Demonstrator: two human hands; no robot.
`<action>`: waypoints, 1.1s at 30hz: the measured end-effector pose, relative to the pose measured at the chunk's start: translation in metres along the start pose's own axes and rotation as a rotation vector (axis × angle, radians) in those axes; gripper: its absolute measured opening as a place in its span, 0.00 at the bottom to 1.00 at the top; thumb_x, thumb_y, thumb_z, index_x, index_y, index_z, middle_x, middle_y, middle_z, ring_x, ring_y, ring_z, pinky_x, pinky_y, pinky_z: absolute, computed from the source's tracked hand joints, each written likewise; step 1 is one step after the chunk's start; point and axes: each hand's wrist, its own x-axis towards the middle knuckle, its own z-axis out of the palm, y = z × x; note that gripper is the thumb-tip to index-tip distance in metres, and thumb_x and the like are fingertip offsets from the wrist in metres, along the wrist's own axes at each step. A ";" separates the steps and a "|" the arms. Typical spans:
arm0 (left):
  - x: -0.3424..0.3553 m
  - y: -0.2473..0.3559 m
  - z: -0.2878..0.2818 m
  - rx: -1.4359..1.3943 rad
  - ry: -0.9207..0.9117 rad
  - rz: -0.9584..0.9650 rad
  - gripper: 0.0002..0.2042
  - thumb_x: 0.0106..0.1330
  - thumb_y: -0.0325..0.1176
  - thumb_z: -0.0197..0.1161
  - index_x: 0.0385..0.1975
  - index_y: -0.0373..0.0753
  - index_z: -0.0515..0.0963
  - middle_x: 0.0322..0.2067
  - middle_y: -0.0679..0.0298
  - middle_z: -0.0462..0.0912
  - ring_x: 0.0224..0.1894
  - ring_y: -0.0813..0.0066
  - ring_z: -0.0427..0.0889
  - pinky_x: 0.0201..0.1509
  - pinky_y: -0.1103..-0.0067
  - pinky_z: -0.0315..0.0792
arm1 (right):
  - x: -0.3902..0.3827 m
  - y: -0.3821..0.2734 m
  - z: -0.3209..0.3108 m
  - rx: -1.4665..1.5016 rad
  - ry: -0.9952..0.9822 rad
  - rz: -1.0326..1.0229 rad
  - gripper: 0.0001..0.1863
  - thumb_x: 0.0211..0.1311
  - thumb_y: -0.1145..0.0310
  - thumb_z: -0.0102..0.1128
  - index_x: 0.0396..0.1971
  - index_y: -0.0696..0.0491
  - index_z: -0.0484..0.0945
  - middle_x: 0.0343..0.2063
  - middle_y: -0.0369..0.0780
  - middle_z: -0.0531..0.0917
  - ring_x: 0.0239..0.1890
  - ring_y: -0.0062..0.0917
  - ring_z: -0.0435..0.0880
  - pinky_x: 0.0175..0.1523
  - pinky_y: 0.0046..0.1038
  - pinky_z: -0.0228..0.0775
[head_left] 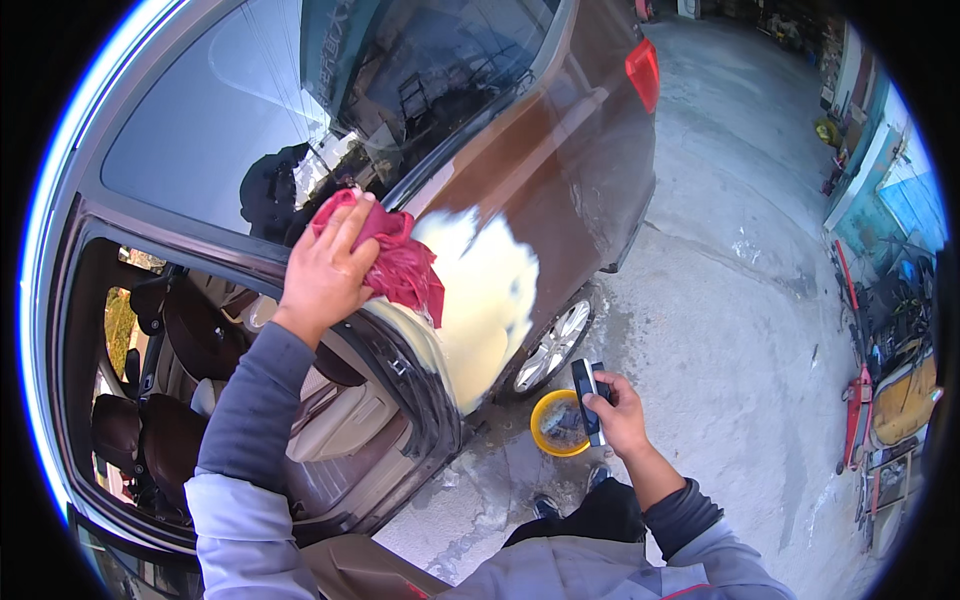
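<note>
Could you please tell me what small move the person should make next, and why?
Probably wipe the red cloth across the pale patch on the car: the left hand has it at the patch's edge, while the right hand holds the black-and-silver block clear of the car.

We see a soft, crumpled red cloth point(408, 268), matt in its folds, and a pale patch point(485, 290) that looks chalky and dull. Around the patch, the brown car panel point(580, 165) looks to us like glossy painted metal. The side window point(200, 140) is slick, mirror-like glass. We take the dark block point(588, 405) for hard plastic with a silvery strip, the bucket point(536, 425) for smooth yellow plastic, the wheel rim point(553, 347) for shiny metal; the floor point(740, 330) is matt, roughish concrete.
</note>
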 end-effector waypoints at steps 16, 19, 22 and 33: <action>0.022 -0.044 -0.012 0.242 0.074 -0.198 0.34 0.50 0.45 0.79 0.62 0.48 0.83 0.79 0.51 0.68 0.80 0.48 0.67 0.74 0.56 0.71 | 0.128 -0.125 0.175 -0.578 0.299 -0.896 0.32 0.63 0.64 0.75 0.68 0.43 0.82 0.67 0.56 0.76 0.68 0.54 0.76 0.74 0.48 0.69; 0.022 -0.047 -0.013 0.243 0.150 -0.160 0.38 0.48 0.56 0.79 0.61 0.48 0.83 0.78 0.49 0.69 0.78 0.46 0.69 0.74 0.55 0.70 | 0.114 -0.120 0.197 -0.604 0.384 -0.846 0.32 0.63 0.62 0.75 0.69 0.43 0.82 0.67 0.56 0.76 0.67 0.54 0.75 0.73 0.48 0.68; 0.020 -0.049 -0.007 0.233 0.185 -0.163 0.34 0.47 0.56 0.81 0.54 0.47 0.84 0.75 0.50 0.72 0.76 0.47 0.71 0.74 0.55 0.70 | 0.089 -0.113 0.208 -0.663 0.303 -0.961 0.35 0.59 0.65 0.78 0.69 0.43 0.83 0.66 0.56 0.76 0.63 0.53 0.78 0.69 0.47 0.72; -0.010 -0.086 -0.028 0.210 0.334 -0.095 0.28 0.43 0.37 0.85 0.47 0.47 0.82 0.69 0.58 0.78 0.73 0.54 0.74 0.69 0.58 0.74 | 0.080 -0.125 0.249 -0.708 0.489 -0.561 0.33 0.69 0.53 0.71 0.72 0.47 0.81 0.70 0.61 0.72 0.65 0.58 0.76 0.70 0.47 0.73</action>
